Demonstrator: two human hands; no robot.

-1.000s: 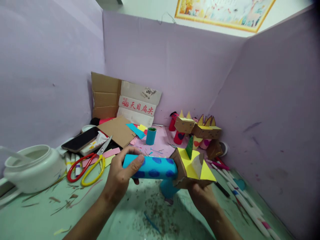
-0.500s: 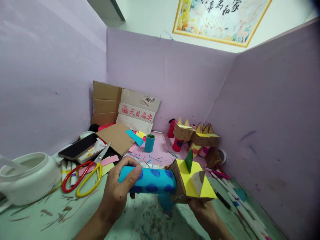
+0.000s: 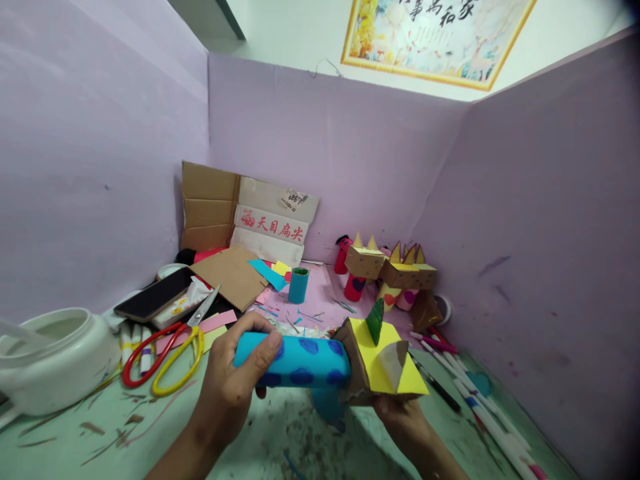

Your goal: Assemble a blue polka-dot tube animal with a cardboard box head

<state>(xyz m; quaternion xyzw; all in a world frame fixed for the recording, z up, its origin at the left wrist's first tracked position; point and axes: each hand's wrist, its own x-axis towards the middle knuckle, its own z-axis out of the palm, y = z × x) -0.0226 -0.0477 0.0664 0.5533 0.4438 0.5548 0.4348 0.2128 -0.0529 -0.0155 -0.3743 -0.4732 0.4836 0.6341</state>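
In the head view, the left hand (image 3: 240, 373) was closed round the near end of the blue spotted tube (image 3: 300, 360), thumb laid along its side. The right hand (image 3: 397, 417) bore the cardboard box (image 3: 357, 367) from below; its fingers were largely hidden, so I could not tell how tightly they gripped. Tube and box were held above the counter (image 3: 100, 447), the tube lying roughly level with its far end meeting the box's brown side — whether glued or merely pressed there, I could not tell.

To my mind, this hold called for even support under the box and light pressure along the tube; a hard squeeze could have dented the tube, and a twist could have strained the join. The green crest (image 3: 376, 323) stood upright on the yellow top (image 3: 373, 367), and a flap (image 3: 395, 367) rose beside it — both looked easily bent, so a grip kept low seemed wise. A blue piece (image 3: 327, 405) showed beneath the tube, its attachment unclear; it probably needed clearance from the counter too.
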